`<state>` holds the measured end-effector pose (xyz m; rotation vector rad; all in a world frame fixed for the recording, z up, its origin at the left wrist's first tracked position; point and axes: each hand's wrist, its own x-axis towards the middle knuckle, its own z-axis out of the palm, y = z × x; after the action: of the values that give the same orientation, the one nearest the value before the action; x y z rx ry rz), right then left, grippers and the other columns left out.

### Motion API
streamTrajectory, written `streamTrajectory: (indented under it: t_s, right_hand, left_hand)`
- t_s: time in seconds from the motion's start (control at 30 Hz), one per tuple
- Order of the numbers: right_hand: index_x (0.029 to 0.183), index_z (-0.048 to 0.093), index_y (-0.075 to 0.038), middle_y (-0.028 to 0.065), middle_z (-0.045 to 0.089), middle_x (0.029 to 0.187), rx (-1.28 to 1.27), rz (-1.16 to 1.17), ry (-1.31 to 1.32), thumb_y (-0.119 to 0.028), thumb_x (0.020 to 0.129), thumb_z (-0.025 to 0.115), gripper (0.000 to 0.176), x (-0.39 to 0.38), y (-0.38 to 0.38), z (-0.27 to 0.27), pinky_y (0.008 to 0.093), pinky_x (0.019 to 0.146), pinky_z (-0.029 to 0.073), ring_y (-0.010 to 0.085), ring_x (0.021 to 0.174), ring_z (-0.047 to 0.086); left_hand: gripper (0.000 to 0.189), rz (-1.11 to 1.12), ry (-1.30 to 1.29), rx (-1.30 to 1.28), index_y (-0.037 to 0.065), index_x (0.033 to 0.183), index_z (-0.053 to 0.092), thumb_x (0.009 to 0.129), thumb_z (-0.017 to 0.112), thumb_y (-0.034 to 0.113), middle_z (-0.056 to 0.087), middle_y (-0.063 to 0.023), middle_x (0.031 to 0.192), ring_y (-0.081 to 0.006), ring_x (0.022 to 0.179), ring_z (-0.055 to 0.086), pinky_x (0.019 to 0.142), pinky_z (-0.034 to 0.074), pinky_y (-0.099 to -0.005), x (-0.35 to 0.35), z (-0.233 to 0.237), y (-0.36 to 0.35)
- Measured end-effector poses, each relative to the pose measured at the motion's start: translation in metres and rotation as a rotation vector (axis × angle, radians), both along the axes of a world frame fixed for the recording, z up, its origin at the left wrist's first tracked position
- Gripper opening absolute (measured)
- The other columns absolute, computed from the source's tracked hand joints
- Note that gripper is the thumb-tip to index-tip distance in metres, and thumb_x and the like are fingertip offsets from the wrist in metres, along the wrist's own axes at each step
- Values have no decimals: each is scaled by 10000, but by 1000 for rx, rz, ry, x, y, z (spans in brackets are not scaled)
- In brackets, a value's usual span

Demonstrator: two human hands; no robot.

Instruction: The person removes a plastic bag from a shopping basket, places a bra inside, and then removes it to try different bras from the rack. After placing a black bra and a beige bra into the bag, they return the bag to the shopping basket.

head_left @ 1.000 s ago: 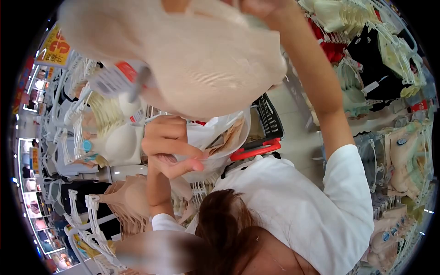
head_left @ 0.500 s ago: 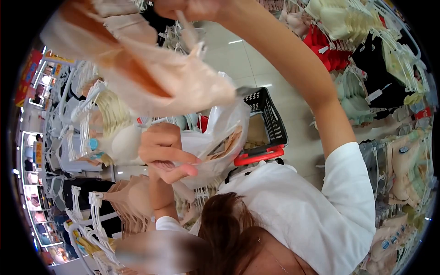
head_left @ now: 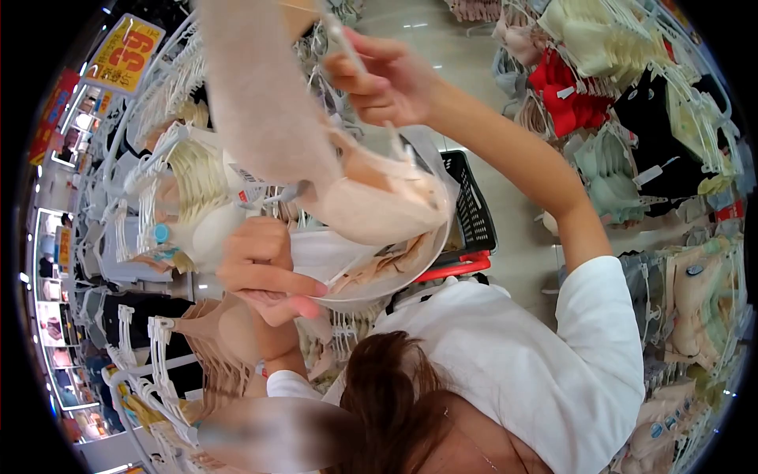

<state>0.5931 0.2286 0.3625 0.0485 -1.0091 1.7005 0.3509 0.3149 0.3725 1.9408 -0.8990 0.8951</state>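
My right hand (head_left: 387, 83) is raised at upper centre, its fingers closed round a thin white clothes hanger (head_left: 347, 51). A beige bra (head_left: 371, 209) hangs from it, blurred by motion, with one cup low over the mouth of a clear plastic bag (head_left: 316, 253). At left centre my left hand (head_left: 264, 272) has thumb and forefinger pinched at the bag's rim. Inside the bag lie some folded beige garments (head_left: 395, 265) and a thin white piece. Whether the bra touches the bag's contents cannot be told.
A black shopping basket (head_left: 472, 205) with a red handle (head_left: 454, 267) stands on the tiled floor beyond the bag. Racks of hanging bras (head_left: 193, 186) line the left, with more racks (head_left: 608, 166) on the right. A yellow price sign (head_left: 126, 54) is at upper left.
My right hand has come down and right from the top edge. The bra has swung from a slanting spread at upper left to over the bag's mouth. The left hand has shifted slightly left.
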Motion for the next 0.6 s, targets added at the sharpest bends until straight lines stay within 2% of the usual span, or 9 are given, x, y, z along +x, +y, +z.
streamTrajectory:
  t_s: [0.2, 0.27, 0.3, 0.47, 0.53, 0.57, 0.6]
  right_hand:
    - [863, 514, -43, 10, 396, 554, 56, 60, 90, -423, 954, 339, 428, 7, -40, -19, 215, 326, 198, 67, 389, 278]
    - [891, 523, -43, 16, 423, 559, 263, 180, 144, -399, 954, 329, 410, 23, -31, -52, 203, 311, 197, 61, 378, 286]
    - [893, 523, -43, 15, 423, 560, 260, 196, 165, -397, 953, 330, 409, 26, -32, -58, 202, 311, 197, 60, 378, 286]
    - [903, 526, -42, 13, 427, 563, 40, 127, 166, -391, 951, 333, 401, 29, -48, -88, 201, 308, 196, 58, 378, 287]
    - [907, 527, -42, 12, 429, 564, -73, 78, 167, -388, 950, 335, 398, 33, -58, -100, 200, 307, 196, 58, 378, 287]
    - [909, 528, -42, 12, 430, 565, -126, 58, 161, -387, 950, 335, 397, 32, -65, -105, 200, 307, 196, 57, 378, 287]
    - [910, 529, -42, 12, 430, 565, -176, 35, 155, -386, 949, 336, 396, 30, -72, -111, 199, 306, 196, 57, 378, 287]
  left_hand:
    - [322, 112, 18, 23, 109, 625, 686, 647, 761, 421, 328, 52, 465, -106, 391, 289, 409, 170, -259, -7, -2, 5]
    - [324, 133, 9, 36, 100, 616, 678, 642, 766, 412, 346, 46, 471, -111, 393, 297, 406, 178, -261, -7, -1, 6]
    - [345, 121, 12, 21, 87, 611, 666, 650, 758, 417, 366, 35, 477, -116, 397, 304, 403, 183, -264, -7, -2, 7]
    - [460, 162, 64, -89, 57, 555, 607, 718, 686, 479, 420, 3, 498, -123, 414, 334, 401, 205, -267, 1, -8, 12]
    - [552, 128, 100, -162, 29, 655, 563, 777, 591, 567, 417, 6, 502, -94, 430, 335, 419, 211, -238, 10, -18, 14]
    - [552, 131, 91, -165, 29, 655, 563, 777, 591, 567, 417, 6, 502, -94, 430, 335, 419, 211, -238, 12, -22, 11]
    - [589, 206, 157, -319, 15, 742, 529, 786, 554, 602, 410, 15, 502, -75, 438, 329, 431, 209, -219, 15, -27, 6]
